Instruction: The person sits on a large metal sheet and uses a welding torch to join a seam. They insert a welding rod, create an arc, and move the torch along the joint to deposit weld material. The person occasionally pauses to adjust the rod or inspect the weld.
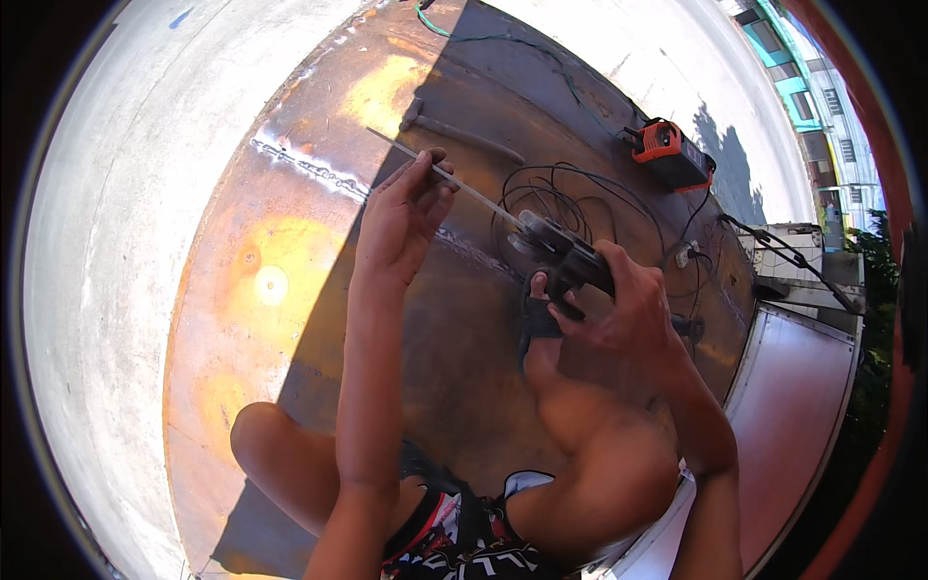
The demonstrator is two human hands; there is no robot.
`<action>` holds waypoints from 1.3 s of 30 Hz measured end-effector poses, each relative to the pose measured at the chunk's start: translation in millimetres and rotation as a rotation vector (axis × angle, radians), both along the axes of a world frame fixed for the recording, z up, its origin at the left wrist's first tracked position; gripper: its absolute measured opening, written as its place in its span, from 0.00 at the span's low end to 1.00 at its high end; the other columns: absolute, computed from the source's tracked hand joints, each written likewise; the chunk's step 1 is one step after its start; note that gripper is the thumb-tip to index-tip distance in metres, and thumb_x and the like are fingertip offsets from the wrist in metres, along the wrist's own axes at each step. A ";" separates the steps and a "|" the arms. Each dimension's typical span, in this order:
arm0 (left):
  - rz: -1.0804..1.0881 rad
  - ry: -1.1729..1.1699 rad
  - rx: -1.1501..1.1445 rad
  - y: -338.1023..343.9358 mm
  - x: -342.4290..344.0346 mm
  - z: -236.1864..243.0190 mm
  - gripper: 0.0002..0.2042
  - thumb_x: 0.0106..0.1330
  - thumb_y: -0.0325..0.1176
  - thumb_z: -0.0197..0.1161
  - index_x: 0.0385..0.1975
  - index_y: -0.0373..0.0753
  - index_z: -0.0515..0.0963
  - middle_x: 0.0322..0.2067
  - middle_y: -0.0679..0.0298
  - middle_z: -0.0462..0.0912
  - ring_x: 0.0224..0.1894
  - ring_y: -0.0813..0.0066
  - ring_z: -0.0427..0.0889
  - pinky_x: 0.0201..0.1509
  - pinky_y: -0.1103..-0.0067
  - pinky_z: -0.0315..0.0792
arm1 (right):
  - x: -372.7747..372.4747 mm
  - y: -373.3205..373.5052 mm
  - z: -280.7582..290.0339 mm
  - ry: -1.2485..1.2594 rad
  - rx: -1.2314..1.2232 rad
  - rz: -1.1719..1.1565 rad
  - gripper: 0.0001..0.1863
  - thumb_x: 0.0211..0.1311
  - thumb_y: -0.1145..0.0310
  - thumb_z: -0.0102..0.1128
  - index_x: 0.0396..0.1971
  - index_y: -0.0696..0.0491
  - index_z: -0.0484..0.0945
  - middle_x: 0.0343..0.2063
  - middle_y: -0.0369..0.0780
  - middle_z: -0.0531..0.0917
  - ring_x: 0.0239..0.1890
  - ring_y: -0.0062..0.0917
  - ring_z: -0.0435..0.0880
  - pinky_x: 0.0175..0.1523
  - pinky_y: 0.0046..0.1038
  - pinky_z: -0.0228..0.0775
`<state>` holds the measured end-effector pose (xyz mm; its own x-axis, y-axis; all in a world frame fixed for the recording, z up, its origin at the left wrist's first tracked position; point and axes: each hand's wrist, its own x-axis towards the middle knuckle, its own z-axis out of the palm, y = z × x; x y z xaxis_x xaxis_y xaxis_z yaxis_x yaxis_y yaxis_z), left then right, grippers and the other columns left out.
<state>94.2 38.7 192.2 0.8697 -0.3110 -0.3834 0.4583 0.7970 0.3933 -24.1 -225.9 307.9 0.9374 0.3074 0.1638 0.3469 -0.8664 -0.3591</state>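
Note:
My left hand [411,208] is raised over a rusty steel plate [435,329], its fingers pinching a thin grey welding rod [472,195]. The rod slants down to the right, and its lower end meets the metal jaws of a dark electrode holder [572,266]. Whether the jaws clamp the rod is hard to make out. My right hand [623,304] is wrapped round the holder's handle. Below the rod, a rough weld seam [309,174] runs across the plate. A hammer [464,138] lies just beyond my left hand.
An orange and black welding machine [674,155] stands at the plate's far right. Black cables [628,198] lie coiled in front of it, and a green cord [512,41] trails along the far edge. A chain [793,253] hangs at right. My sandalled foot [535,314] rests below the holder.

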 end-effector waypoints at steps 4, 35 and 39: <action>0.001 0.076 -0.021 -27.3 -6.2 7.6 0.12 0.82 0.35 0.65 0.54 0.33 0.85 0.44 0.62 0.89 0.43 0.75 0.89 0.47 0.80 0.87 | -23.5 -10.8 24.1 0.029 -0.077 -0.069 0.40 0.49 0.51 0.88 0.56 0.58 0.76 0.36 0.45 0.88 0.34 0.39 0.93 0.39 0.37 0.85; 0.292 0.011 0.811 -214.5 -52.9 -114.1 0.31 0.86 0.49 0.55 0.77 0.31 0.68 0.71 0.45 0.77 0.78 0.52 0.70 0.83 0.64 0.60 | 76.8 -204.9 -171.5 0.739 0.519 0.140 0.49 0.53 0.64 0.88 0.70 0.58 0.64 0.36 0.33 0.78 0.30 0.13 0.72 0.32 0.19 0.65; 0.094 -0.248 1.271 -226.1 -79.0 -167.7 0.32 0.87 0.55 0.49 0.80 0.38 0.66 0.73 0.42 0.73 0.78 0.43 0.68 0.83 0.61 0.60 | 67.0 -198.4 -177.3 0.476 0.625 0.151 0.48 0.55 0.62 0.87 0.70 0.58 0.63 0.42 0.35 0.76 0.36 0.15 0.73 0.39 0.19 0.68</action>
